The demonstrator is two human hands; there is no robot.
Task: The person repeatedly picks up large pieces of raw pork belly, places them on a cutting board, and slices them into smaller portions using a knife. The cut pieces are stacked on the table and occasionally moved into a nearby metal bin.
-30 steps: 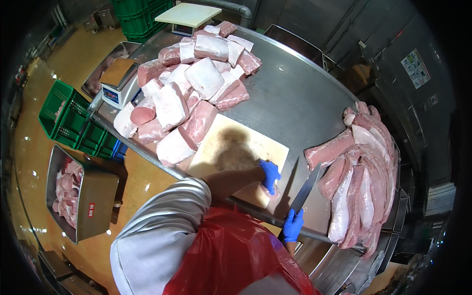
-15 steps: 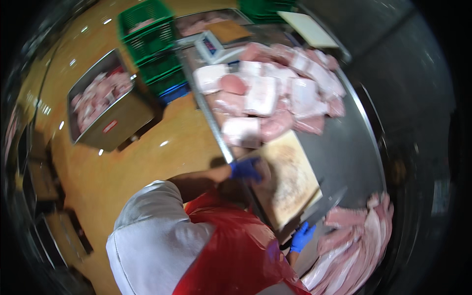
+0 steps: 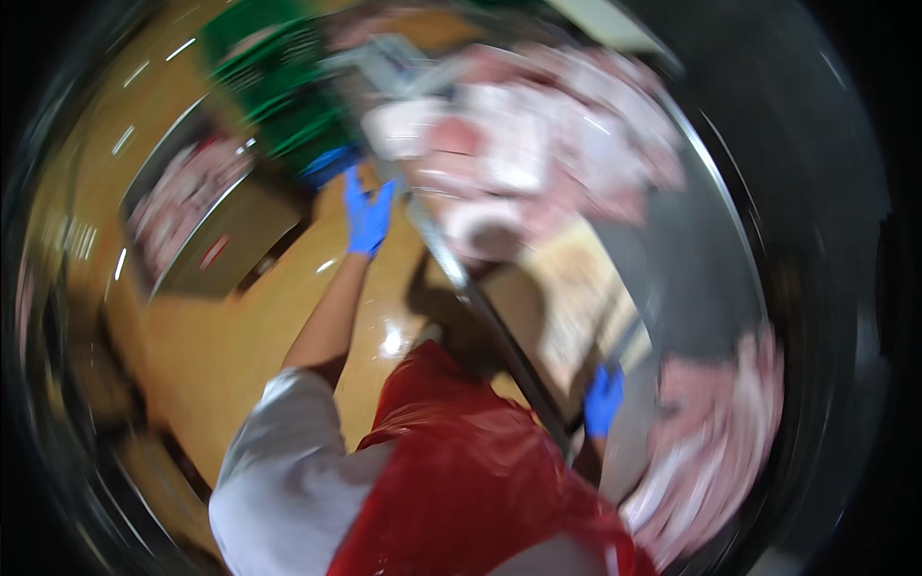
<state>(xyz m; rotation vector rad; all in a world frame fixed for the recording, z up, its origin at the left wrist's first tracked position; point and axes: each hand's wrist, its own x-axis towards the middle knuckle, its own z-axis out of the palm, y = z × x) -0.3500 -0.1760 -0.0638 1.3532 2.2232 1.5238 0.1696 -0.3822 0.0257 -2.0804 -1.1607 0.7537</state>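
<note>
My left hand [image 3: 368, 219], in a blue glove, reaches out over the floor, between the metal tub of meat and the table. Its fingers are spread and nothing is in them. My right hand [image 3: 602, 401], also in a blue glove, is closed at the near right edge of the cutting board [image 3: 574, 278]. A knife [image 3: 629, 338] extends from it along the board's edge, its blade smeared by motion. Pale slabs of meat [image 3: 504, 144] with white fat lie piled on the table beyond the board. Long meat strips [image 3: 711, 432] are heaped at the right.
A metal tub [image 3: 226, 235] with meat pieces stands on the floor at the left. Green crates [image 3: 279, 82] are stacked by the table's far left. A scale [image 3: 394, 62] sits behind the slabs. The table's metal edge [image 3: 461, 278] runs beside my red apron.
My left hand has swung from the board out to the left and opened; the small meat piece it held is gone from it. My right hand has shifted slightly up, and the view has turned.
</note>
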